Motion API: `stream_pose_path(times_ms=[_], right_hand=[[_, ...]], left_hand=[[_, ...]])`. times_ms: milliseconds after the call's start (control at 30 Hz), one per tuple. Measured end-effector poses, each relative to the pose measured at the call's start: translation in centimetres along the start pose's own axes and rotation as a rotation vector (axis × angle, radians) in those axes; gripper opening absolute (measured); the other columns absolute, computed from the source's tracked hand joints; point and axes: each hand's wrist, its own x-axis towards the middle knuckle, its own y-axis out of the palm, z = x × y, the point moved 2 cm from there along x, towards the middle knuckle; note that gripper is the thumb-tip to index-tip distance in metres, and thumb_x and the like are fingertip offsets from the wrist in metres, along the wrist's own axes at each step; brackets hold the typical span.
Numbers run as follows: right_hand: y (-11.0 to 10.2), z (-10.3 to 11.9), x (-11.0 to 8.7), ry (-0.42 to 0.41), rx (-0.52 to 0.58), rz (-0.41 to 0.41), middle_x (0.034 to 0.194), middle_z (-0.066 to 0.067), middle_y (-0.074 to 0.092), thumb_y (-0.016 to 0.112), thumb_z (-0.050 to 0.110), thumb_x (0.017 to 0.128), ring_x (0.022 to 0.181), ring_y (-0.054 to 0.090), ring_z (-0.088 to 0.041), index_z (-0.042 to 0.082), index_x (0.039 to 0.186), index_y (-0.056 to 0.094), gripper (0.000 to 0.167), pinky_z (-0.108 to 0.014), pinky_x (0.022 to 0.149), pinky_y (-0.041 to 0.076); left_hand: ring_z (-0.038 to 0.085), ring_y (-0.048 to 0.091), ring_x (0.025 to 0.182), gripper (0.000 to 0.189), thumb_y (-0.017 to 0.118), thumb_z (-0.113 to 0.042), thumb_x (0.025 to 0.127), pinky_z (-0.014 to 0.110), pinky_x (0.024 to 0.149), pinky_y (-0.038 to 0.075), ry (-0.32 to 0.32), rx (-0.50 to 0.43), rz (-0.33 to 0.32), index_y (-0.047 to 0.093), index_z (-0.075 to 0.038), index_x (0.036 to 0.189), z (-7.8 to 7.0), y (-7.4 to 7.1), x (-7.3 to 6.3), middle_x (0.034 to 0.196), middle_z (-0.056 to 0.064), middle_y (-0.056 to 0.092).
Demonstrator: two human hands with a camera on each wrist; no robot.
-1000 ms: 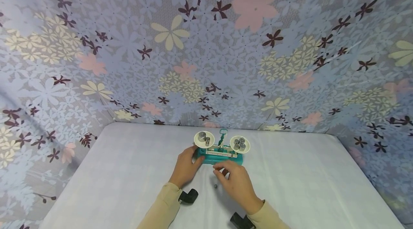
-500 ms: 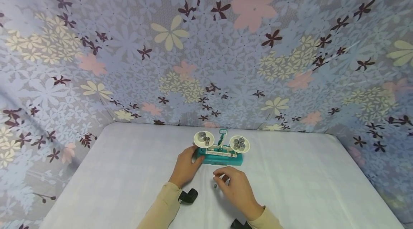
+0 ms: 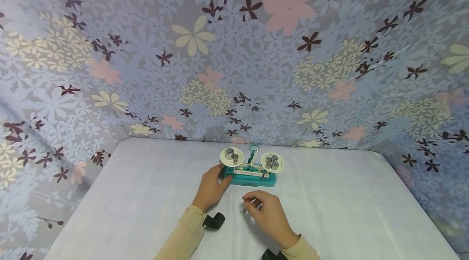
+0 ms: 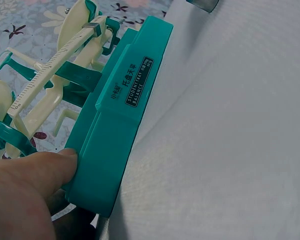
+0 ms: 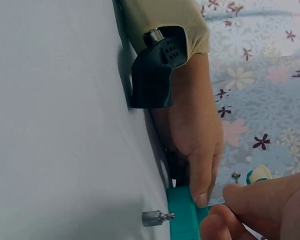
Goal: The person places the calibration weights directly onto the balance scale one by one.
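Note:
My left hand (image 3: pixel 210 188) grips the left end of a teal tray balance (image 3: pixel 253 181), its thumb pressed on the front of the base (image 4: pixel 102 160). Cylindrical metal weights stand in both cream pans, the left pan (image 3: pixel 225 160) and the right pan (image 3: pixel 281 165). My right hand (image 3: pixel 269 213) hovers in front of the balance with bent fingers, thumb and index tips apart. Just below those fingertips a small knobbed metal weight (image 5: pixel 151 218) stands upright on the table, partly covered by the thumb in the head view. Nothing shows between the right fingers.
A white cloth covers the table (image 3: pixel 348 203), which meets a flowered fabric wall (image 3: pixel 234 68) behind the balance. Black wrist cameras stick out from both sleeves, the left one (image 3: pixel 214 221) over the cloth beside the small weight.
My right hand has drawn back from the balance's front edge toward me, and its thumb now overlaps the small weight in the head view. The left hand and balance stay put.

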Motion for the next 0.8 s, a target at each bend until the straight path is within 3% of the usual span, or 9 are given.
stream_pose_path(times_ms=[800], right_hand=[[0.9, -2.6, 0.3, 0.094, 0.039, 0.068, 0.086, 0.007, 0.072, 0.075, 0.012, 0.089, 0.072, 0.061, -0.006, 0.01, 0.096, 0.077, 0.007, -0.022, 0.063, 0.053]], left_hand=[[0.034, 0.052, 0.132, 0.055, 0.063, -0.032, 0.1, 0.049, 0.113, 0.042, -0.045, -0.006, 0.027, 0.051, 0.002, 0.142, 0.2, 0.1, 0.1, 0.14, 0.019, 0.057]])
